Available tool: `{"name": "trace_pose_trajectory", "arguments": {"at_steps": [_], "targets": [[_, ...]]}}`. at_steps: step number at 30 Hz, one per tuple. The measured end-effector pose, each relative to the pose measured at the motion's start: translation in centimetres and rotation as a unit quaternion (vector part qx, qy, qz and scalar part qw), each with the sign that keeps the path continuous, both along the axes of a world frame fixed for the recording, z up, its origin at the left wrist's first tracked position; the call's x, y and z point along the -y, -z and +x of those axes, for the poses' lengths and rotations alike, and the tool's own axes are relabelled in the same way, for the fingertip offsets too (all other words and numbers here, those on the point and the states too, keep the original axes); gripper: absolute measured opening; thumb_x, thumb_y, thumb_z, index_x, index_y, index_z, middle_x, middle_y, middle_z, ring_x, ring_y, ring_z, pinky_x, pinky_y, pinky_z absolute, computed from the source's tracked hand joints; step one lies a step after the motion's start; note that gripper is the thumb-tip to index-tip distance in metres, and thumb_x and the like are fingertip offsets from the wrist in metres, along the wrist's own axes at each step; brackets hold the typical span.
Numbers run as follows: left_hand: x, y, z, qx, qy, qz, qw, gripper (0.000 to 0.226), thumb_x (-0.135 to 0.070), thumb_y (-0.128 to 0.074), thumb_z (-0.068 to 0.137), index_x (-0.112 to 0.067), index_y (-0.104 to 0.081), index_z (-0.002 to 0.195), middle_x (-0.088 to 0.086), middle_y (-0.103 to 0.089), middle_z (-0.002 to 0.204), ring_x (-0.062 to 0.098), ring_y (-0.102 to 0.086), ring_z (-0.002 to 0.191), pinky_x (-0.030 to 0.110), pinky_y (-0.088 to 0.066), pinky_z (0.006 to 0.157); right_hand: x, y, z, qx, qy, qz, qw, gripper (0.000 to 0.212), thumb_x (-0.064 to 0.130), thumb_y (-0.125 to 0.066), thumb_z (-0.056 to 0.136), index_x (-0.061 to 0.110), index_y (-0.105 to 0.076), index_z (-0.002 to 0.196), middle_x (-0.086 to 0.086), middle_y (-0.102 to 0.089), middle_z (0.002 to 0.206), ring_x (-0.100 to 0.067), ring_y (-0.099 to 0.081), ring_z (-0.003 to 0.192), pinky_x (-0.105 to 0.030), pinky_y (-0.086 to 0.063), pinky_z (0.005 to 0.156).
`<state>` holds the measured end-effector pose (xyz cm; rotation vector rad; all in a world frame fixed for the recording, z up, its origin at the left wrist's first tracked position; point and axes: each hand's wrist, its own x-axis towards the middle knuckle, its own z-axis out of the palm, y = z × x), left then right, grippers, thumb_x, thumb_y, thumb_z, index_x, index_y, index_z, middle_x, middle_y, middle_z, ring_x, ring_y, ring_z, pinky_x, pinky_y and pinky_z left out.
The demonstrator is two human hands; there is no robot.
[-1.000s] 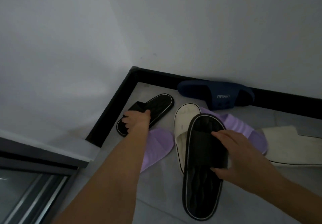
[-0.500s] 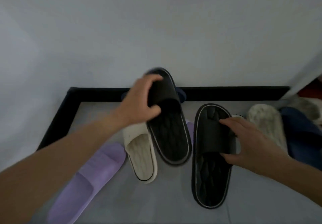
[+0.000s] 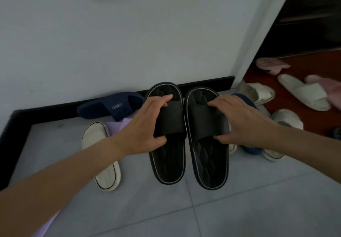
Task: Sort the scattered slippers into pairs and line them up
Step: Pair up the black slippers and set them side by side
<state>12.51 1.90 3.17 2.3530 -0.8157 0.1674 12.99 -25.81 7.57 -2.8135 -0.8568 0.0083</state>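
Observation:
Two black slippers with white trim are side by side, toes toward the wall. My left hand (image 3: 145, 128) grips the strap of the left black slipper (image 3: 168, 164). My right hand (image 3: 239, 124) grips the strap of the right black slipper (image 3: 210, 168). A cream slipper (image 3: 103, 163) lies to the left, partly under my left forearm, with a purple slipper (image 3: 118, 126) tucked behind it. A navy slipper (image 3: 110, 107) rests against the black baseboard. Another navy slipper (image 3: 251, 149) peeks out under my right forearm.
More cream slippers lie at the right: one at the wall corner (image 3: 256, 92), one under my right arm (image 3: 284, 120), one on the red-brown floor (image 3: 304, 94). Pink slippers (image 3: 271, 65) lie beyond. White wall and black baseboard (image 3: 48, 113) bound the grey tiles.
My left hand carried the left black slipper from the corner and brought it down beside the right one. Both now sit parallel. The view swung to the right.

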Motion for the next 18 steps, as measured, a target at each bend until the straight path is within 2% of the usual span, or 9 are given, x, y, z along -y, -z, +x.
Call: {"name": "trace_pose_trajectory", "arguments": {"at_steps": [4, 7, 9, 11, 13, 18], "targets": [[3.7, 0.0, -1.4, -0.003, -0.006, -0.013, 1.0, 0.097, -0.016, -0.071, 0.063, -0.026, -0.019, 0.144, -0.011, -0.028, 0.121, -0.015, -0.028, 0.115, -0.002, -0.031, 0.088, 2.9, 0.4, -1.4, -0.02, 0.014, 0.019, 1.0, 0.083, 0.045, -0.075, 0.066, 0.021, -0.037, 0.136, 0.003, -0.041, 0.132, -0.012, -0.034, 0.123, -0.018, -0.024, 0.1], [7.4, 1.1, -2.9, -0.064, 0.016, -0.031, 0.997, 0.098, -0.018, -0.069, 0.064, -0.029, -0.014, 0.145, -0.007, -0.029, 0.129, -0.008, -0.031, 0.121, 0.004, -0.031, 0.096, 6.2, 1.9, -3.7, -0.056, 0.046, 0.038, 0.997, 0.083, 0.045, -0.077, 0.063, 0.021, -0.039, 0.134, 0.003, -0.043, 0.13, -0.014, -0.04, 0.119, -0.03, -0.038, 0.101], [10.4, 2.9, -4.0, -0.119, 0.026, -0.025, 0.992, 0.1, -0.022, -0.067, 0.065, -0.026, -0.01, 0.147, -0.004, -0.027, 0.139, 0.003, -0.031, 0.129, 0.009, -0.028, 0.104, 8.8, 3.8, -5.9, -0.091, 0.076, 0.047, 0.992, 0.085, 0.047, -0.076, 0.063, 0.021, -0.039, 0.134, 0.003, -0.042, 0.129, -0.014, -0.041, 0.118, -0.031, -0.04, 0.1], [13.4, 5.4, -5.2, -0.197, 0.035, 0.001, 0.98, 0.104, -0.029, -0.067, 0.066, -0.023, -0.004, 0.149, -0.003, -0.023, 0.149, 0.006, -0.026, 0.136, 0.018, -0.026, 0.11, 11.6, 6.3, -8.4, -0.134, 0.117, 0.051, 0.983, 0.088, 0.047, -0.074, 0.063, 0.02, -0.036, 0.137, 0.002, -0.041, 0.131, -0.015, -0.04, 0.12, -0.028, -0.037, 0.1], [16.3, 8.3, -6.3, -0.263, 0.055, 0.038, 0.962, 0.107, -0.037, -0.067, 0.067, -0.024, -0.001, 0.15, -0.006, -0.024, 0.153, 0.004, -0.024, 0.138, 0.02, -0.023, 0.112, 14.1, 9.5, -10.8, -0.172, 0.16, 0.051, 0.971, 0.089, 0.046, -0.073, 0.063, 0.019, -0.034, 0.138, 0.0, -0.04, 0.135, -0.017, -0.038, 0.126, -0.03, -0.035, 0.105], [21.4, 14.6, -8.9, -0.337, 0.11, 0.137, 0.925, 0.103, -0.036, -0.071, 0.07, -0.023, -0.008, 0.15, -0.001, -0.028, 0.152, 0.011, -0.026, 0.139, 0.021, -0.022, 0.113, 17.6, 17.2, -15.4, -0.269, 0.198, 0.028, 0.942, 0.086, 0.039, -0.07, 0.068, 0.015, -0.032, 0.142, -0.004, -0.033, 0.145, -0.021, -0.029, 0.134, -0.033, -0.03, 0.111]]}}
